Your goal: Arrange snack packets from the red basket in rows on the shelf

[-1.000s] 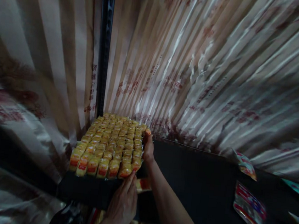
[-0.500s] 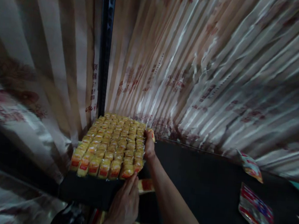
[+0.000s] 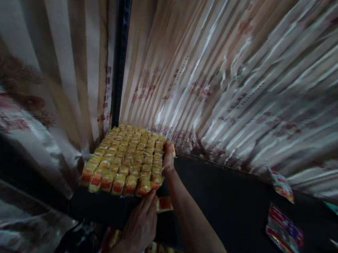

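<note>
Bare forearms (image 3: pixel 196 222) & fingers (image 3: pixel 149 201) (L/R)

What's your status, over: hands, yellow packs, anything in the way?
Left hand at near right corner of yellow packs, right hand at their right side. Packs in close rows on black shelf. Possible obstacle: single pack right of left hand.

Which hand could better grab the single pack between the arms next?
Probably the left hand: it lies close beside the single pack, while the right hand is farther back, beside the yellow packs.
</note>
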A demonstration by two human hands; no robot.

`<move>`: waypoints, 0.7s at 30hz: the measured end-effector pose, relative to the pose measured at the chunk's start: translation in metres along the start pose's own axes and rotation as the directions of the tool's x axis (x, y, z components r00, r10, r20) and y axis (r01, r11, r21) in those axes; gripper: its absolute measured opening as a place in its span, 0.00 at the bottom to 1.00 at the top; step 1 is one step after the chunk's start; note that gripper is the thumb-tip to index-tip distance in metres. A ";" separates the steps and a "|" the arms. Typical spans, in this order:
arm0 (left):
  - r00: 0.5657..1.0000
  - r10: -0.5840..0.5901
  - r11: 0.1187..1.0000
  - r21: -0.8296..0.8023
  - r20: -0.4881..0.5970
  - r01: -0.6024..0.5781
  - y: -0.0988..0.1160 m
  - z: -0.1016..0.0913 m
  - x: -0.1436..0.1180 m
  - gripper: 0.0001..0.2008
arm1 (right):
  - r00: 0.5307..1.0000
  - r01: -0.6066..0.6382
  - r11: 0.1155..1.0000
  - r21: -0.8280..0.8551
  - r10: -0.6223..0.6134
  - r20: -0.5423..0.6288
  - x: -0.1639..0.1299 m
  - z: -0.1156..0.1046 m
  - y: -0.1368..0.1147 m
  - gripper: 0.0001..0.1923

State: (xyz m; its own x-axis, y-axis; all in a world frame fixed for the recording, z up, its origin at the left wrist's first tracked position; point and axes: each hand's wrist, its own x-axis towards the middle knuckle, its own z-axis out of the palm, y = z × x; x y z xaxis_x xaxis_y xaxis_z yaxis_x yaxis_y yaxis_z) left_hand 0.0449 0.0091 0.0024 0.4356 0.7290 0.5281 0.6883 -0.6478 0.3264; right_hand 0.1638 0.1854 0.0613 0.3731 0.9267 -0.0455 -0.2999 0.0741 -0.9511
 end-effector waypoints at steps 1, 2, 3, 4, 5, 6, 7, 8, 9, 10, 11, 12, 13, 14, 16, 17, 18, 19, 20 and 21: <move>1.000 -0.004 1.000 -0.007 -0.008 0.004 0.000 0.000 0.000 0.21 | 0.999 -0.034 0.999 0.009 0.034 0.015 0.000 0.000 0.000 0.25; 1.000 -0.009 1.000 -0.012 -0.014 0.009 0.000 -0.001 0.000 0.21 | 0.998 -0.063 0.998 0.013 0.063 0.028 0.000 0.000 0.000 0.24; 1.000 -0.015 1.000 -0.015 -0.015 0.015 0.000 -0.001 0.000 0.21 | 0.996 -0.082 0.996 0.023 0.082 0.032 0.001 0.001 0.000 0.23; 1.000 -0.018 1.000 -0.014 -0.015 0.018 0.001 -0.001 0.000 0.21 | 0.996 -0.087 0.995 0.039 0.086 0.023 0.003 0.001 0.001 0.23; 1.000 -0.020 1.000 -0.012 -0.015 0.020 0.001 -0.001 0.000 0.21 | 0.997 -0.080 0.995 0.063 0.080 0.002 0.004 0.001 0.001 0.22; 1.000 -0.019 1.000 -0.009 -0.018 0.019 0.001 -0.001 0.000 0.21 | 0.997 -0.070 0.993 0.094 0.073 -0.031 0.005 -0.001 0.001 0.22; 1.000 -0.018 1.000 -0.008 -0.022 0.018 0.001 -0.001 0.000 0.21 | 0.995 -0.055 0.991 0.124 0.065 -0.074 0.005 -0.003 0.000 0.22; 0.999 -0.020 1.000 -0.009 -0.026 0.019 0.001 0.000 0.000 0.21 | 0.991 -0.037 0.989 0.146 0.055 -0.124 0.004 -0.006 0.000 0.22; 0.999 -0.025 1.000 -0.010 -0.030 0.024 0.001 0.000 0.000 0.20 | 0.984 -0.015 0.988 0.154 0.042 -0.174 0.001 -0.010 -0.001 0.22; 0.999 -0.031 0.999 -0.014 -0.032 0.031 0.001 0.001 0.000 0.20 | 0.977 0.005 0.990 0.143 0.025 -0.211 -0.004 -0.015 -0.002 0.22; 0.999 -0.038 0.999 -0.019 -0.032 0.038 0.001 0.001 0.000 0.20 | 0.972 0.027 0.993 0.115 0.001 -0.234 -0.011 -0.022 -0.003 0.22; 0.999 -0.043 0.999 -0.025 -0.032 0.042 0.002 0.001 0.000 0.20 | 0.971 0.045 0.996 0.076 -0.025 -0.238 -0.020 -0.028 -0.004 0.22; 0.999 -0.042 0.999 -0.030 -0.034 0.041 0.002 0.001 0.000 0.20 | 0.973 0.054 0.998 0.024 -0.048 -0.225 -0.031 -0.035 -0.004 0.22; 0.999 -0.036 0.999 -0.033 -0.039 0.035 0.002 0.001 0.001 0.20 | 0.977 0.064 0.998 -0.013 -0.066 -0.203 -0.043 -0.042 -0.004 0.23; 0.998 -0.022 0.999 -0.033 -0.061 0.020 0.002 0.000 0.001 0.20 | 0.980 0.022 0.998 -0.065 -0.035 -0.196 -0.069 -0.053 -0.004 0.23; 0.997 -0.018 0.999 -0.030 -0.074 0.016 0.002 0.000 0.001 0.20 | 0.982 0.002 0.994 -0.108 -0.022 -0.187 -0.082 -0.057 -0.004 0.22; 0.996 -0.017 1.000 -0.027 -0.085 0.015 0.002 -0.001 0.001 0.19 | 0.983 0.000 0.986 -0.168 -0.031 -0.179 -0.093 -0.061 -0.004 0.21; 0.995 -0.020 1.000 -0.024 -0.093 0.018 0.001 -0.001 0.001 0.19 | 0.985 0.019 0.971 -0.239 -0.060 -0.162 -0.103 -0.063 -0.004 0.20; 0.995 -0.025 1.000 -0.022 -0.098 0.022 0.001 -0.001 0.001 0.19 | 0.986 0.046 0.950 -0.309 -0.092 -0.138 -0.112 -0.065 -0.005 0.20; 0.994 -0.030 0.999 -0.022 -0.102 0.028 0.001 -0.001 0.000 0.19 | 0.987 0.074 0.925 -0.372 -0.122 -0.106 -0.118 -0.066 -0.004 0.19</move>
State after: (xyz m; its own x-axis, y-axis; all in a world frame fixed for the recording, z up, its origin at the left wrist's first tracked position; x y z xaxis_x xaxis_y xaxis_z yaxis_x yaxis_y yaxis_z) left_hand 0.0452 0.0085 0.0034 0.3530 0.7220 0.5951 0.6873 -0.6316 0.3586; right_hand 0.1792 0.0508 0.0507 0.4981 0.8663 0.0383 0.0768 -0.0001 -0.9970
